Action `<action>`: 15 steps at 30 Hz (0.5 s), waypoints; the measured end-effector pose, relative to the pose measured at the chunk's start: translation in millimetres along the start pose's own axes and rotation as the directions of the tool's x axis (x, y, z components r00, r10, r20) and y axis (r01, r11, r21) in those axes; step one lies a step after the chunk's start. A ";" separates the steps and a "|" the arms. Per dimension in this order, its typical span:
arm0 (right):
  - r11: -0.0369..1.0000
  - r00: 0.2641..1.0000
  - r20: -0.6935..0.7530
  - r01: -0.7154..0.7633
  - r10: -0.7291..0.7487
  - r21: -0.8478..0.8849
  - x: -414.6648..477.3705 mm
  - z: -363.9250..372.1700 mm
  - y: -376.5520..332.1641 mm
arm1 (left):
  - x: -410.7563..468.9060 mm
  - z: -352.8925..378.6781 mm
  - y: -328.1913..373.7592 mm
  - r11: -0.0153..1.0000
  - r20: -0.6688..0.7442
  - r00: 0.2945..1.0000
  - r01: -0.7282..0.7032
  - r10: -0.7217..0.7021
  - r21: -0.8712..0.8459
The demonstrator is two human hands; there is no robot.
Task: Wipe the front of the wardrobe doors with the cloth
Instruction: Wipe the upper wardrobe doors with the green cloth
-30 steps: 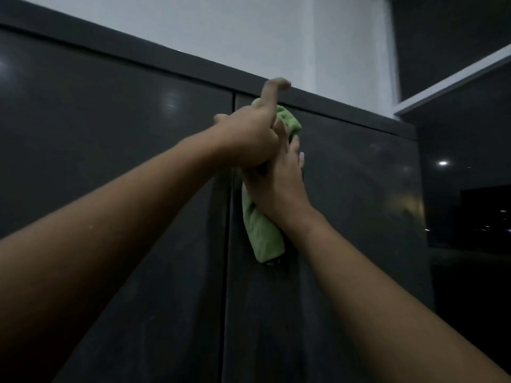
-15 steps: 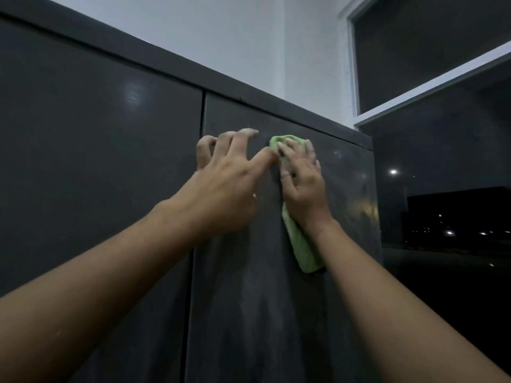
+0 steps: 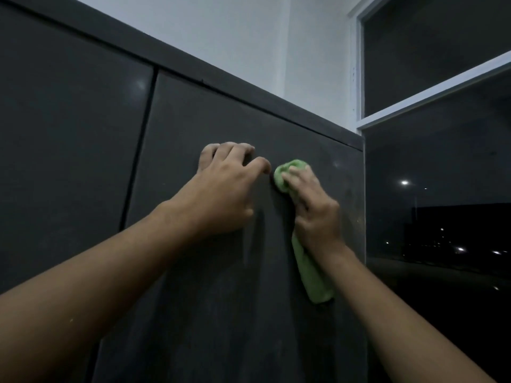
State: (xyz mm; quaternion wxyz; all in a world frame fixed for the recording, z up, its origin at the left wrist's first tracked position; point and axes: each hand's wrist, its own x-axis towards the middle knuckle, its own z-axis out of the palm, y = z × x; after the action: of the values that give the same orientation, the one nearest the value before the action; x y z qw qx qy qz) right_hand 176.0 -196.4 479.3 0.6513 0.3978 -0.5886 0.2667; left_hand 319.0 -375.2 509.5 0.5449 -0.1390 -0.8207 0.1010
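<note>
Green soft cloth [image 3: 312, 272], bunched under the gripping right hand [image 3: 315, 214], is pressed high on the dusty dark grey wardrobe door [image 3: 210, 299] for wiping, while the empty left hand [image 3: 224, 192] braces bent fingertips on that door beside it, likely steadying the reach

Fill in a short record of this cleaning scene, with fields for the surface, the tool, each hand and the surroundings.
Surface: dark wardrobe door, faint dusty streaks; a second door lies to its left across a narrow gap.
Tool: green cloth, bunched at the top, tail hanging down the door.
Right hand: presses the cloth to the door, fingers curled over its bunched top.
Left hand: holds nothing, bent fingertips on the same door beside the cloth.
Surroundings: white wall above, dark window to the right.
</note>
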 end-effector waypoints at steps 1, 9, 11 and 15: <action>0.999 0.998 0.038 0.049 -0.049 0.012 -13.5 -5.6 6.4 | 2.7 5.3 2.9 1.000 -0.026 1.000 0.003 -0.002 0.023; 0.996 0.996 -0.020 -0.088 0.088 0.028 35.2 -27.4 72.4 | 23.0 15.8 16.1 0.981 -0.099 0.992 0.098 -0.082 0.170; 0.978 0.977 -0.071 -0.194 0.200 0.081 58.2 -22.8 67.0 | 24.4 17.2 18.3 0.980 -0.108 0.989 0.120 -0.103 0.159; 0.997 0.996 -0.082 -0.020 0.027 0.080 61.9 0.2 33.3 | 22.5 26.5 22.0 0.969 -0.115 0.987 0.132 -0.109 0.209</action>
State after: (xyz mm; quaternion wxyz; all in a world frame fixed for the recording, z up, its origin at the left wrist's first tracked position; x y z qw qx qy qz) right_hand 159.0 -186.0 546.7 0.6560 0.4047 -0.5545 0.3137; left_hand 288.9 -347.3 511.8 0.6035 -0.0338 -0.7826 0.1490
